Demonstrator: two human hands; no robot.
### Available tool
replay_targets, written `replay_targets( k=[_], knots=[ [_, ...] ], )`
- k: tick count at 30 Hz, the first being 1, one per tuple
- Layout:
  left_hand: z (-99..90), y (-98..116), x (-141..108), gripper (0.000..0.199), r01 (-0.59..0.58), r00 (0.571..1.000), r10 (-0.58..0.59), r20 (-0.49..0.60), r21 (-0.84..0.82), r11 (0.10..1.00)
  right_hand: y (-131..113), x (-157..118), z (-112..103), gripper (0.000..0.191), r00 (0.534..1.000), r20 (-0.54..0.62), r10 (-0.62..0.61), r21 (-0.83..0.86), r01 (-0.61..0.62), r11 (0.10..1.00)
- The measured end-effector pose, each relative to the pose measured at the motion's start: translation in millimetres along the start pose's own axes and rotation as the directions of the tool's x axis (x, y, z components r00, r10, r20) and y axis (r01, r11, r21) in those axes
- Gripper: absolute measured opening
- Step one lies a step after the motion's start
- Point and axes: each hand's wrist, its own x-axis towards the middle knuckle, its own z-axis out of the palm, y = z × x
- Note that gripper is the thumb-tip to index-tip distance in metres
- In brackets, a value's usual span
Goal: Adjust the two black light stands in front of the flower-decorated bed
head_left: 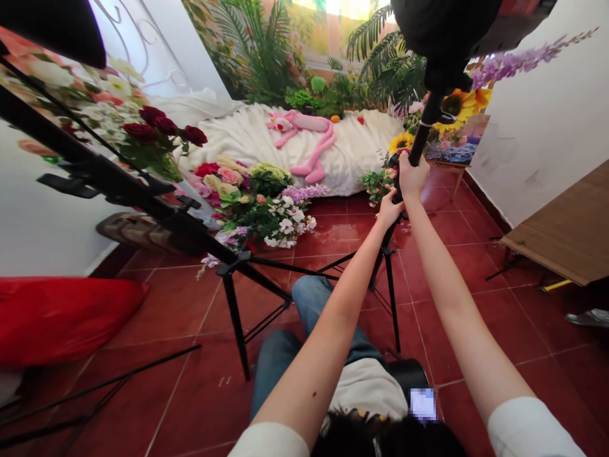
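A black light stand (419, 143) rises on the right, with a dark lamp head (442, 32) at its top. My right hand (413, 176) is wrapped round its pole below the lamp. Just lower, my left hand (391, 207) is closed on the same stand near a black clamp; the fingertips are partly hidden. The legs of this stand spread on the floor beyond my knees. Close behind the pole are sunflowers (402, 141) and a small leafy flower bunch (373, 187).
A second black stand (157, 206) slants across the left. A pink plush toy (309, 124) lies on white cloth (352, 171), with artificial flowers (285, 219) in front. A red bag (61, 317) lies left, a brown board (566, 222) stands right. A person in jeans (276, 358) sits below my arms.
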Motion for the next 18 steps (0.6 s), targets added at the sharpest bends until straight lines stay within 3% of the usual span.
replay_targets(
  k=[3,10,13,18],
  knots=[
    [0.5,-2.0,-0.8,0.021,-0.053,0.999,0.053,-0.005,0.005,0.999,-7.0,-3.2,0.2,0.045,1.000,0.017,-0.002,-0.001,0.002,1.000],
    [2.0,-2.1,1.7,0.026,-0.020,1.000,0.021,0.006,-0.010,1.000,-4.2,-14.8,2.8,0.047,0.979,-0.163,-0.120,-0.178,0.091,0.980],
    [1.4,2.7,1.3,0.025,0.008,0.999,-0.008,0.031,-0.016,1.000,-2.3,-31.6,-14.8,0.042,0.986,-0.111,-0.126,-0.183,0.105,0.977],
    [-0.5,10.4,-4.6,0.030,0.048,0.996,-0.047,0.074,-0.011,0.999,9.9,-84.2,-65.7,0.032,0.994,-0.011,-0.113,-0.213,0.108,0.971]
  ],
)
